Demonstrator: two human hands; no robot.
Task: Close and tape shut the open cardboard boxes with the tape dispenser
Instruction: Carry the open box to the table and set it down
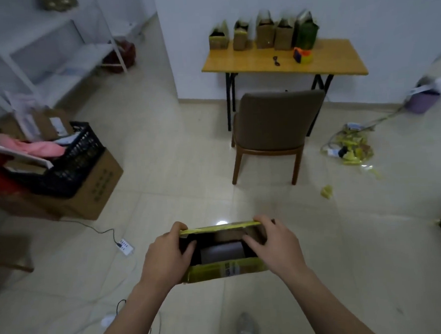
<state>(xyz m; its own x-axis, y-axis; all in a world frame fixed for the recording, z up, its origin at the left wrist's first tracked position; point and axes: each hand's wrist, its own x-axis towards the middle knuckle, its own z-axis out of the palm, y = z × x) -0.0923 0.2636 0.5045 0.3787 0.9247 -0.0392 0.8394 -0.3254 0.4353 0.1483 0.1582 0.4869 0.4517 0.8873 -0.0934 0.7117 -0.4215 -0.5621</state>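
Pale glossy tile floor [188, 168], white wall [360, 16]. Wood-top bench [254, 61] against wall, brown chair [276, 119] before it. White shelf unit [52, 50] far left, blurred, maybe metal.
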